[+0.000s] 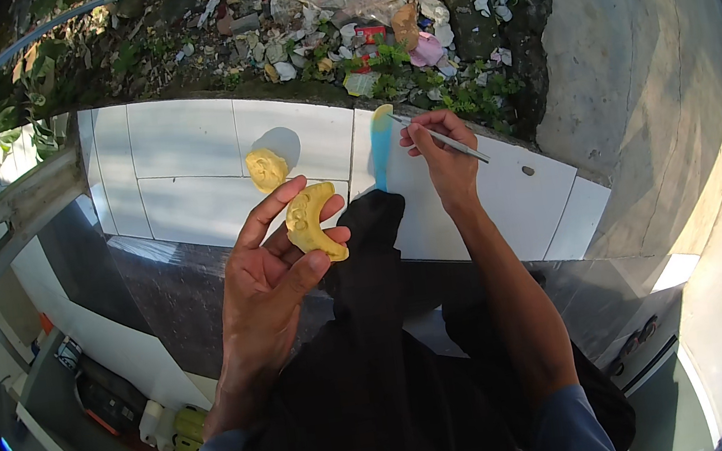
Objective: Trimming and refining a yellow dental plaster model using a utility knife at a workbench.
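Note:
In my left hand (271, 269) is a crescent-shaped piece of yellow modelling clay (302, 218), its surface lumpy, pinched between thumb and fingers above the tiled ledge. My right hand (440, 147) grips a thin, pale grey pen-like tool (460, 145), its tip pointing left and away from me. Just left of that tip, a flat light-blue strip (382, 157) with a yellowish far end (382, 112) lies on the tiles; its exact kind is unclear. A rough yellow clay lump (267, 170) rests on the ledge beyond my left hand, casting a round shadow.
White tiles (187, 148) cover the ledge, over dark tiles on my side. Past its far edge lies soil with litter and plants (372, 32). A concrete slab (619, 36) is at right, a pale rail (20, 202) at left. My dark-clothed leg (367, 270) reaches the ledge.

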Motion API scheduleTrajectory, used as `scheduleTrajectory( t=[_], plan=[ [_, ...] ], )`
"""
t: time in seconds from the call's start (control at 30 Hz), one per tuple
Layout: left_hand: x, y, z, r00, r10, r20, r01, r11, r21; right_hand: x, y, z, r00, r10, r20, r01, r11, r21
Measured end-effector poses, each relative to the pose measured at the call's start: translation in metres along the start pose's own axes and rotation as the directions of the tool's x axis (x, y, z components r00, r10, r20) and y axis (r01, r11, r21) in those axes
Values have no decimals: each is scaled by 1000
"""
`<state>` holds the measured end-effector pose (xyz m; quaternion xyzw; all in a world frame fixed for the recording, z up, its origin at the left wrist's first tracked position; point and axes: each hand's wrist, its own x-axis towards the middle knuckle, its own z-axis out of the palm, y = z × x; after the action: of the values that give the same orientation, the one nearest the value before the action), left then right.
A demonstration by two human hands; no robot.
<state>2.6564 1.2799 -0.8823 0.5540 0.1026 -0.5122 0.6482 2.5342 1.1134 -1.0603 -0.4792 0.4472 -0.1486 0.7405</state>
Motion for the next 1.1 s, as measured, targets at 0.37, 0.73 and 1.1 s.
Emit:
scheduleTrajectory(
  t=[0.37, 0.73, 1.1],
  plan=[
    [8, -2, 1, 999, -50, 23, 52, 993, -103, 5, 20, 4, 1000, -11, -22, 10, 1000, -24],
    [13, 4, 1, 1000, 24, 0, -24, 997, -72, 2, 7, -1, 996, 89, 12, -89, 996, 2],
    [6, 23, 11, 996, 54, 72, -48, 995, -93, -80, -123, 25, 924, -305, 230, 260, 944, 203]
  ],
)
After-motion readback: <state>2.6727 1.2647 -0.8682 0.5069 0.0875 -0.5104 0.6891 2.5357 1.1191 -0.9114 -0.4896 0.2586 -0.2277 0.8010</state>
